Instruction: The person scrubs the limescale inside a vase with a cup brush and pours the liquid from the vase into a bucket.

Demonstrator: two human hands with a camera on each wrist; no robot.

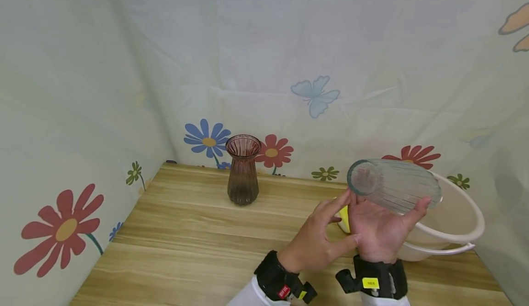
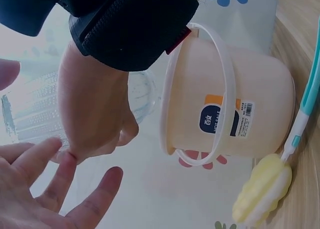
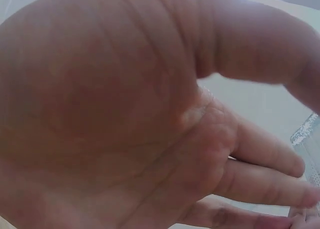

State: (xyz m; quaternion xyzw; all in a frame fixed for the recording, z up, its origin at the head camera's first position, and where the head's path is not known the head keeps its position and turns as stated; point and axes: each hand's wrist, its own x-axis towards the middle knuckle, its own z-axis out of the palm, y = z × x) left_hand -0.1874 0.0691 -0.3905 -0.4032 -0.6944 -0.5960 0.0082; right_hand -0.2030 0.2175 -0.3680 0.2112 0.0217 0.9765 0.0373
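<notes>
A clear ribbed glass vase lies on its side in the air, its round end pointing left. My right hand, palm up, grips it with the thumb on the right part and the fingers behind the glass. The left hand is close beside, fingers spread, its fingertips at the right hand's fingers near the vase's left end. In the left wrist view, the right hand covers the middle of the vase. Only an edge of the glass shows beyond the fingers in the right wrist view.
A cream bucket with a white handle stands behind the right hand. A sponge brush with a yellow-and-white head and teal handle lies by it on the wooden table. A purplish ribbed glass vase stands upright near the back edge.
</notes>
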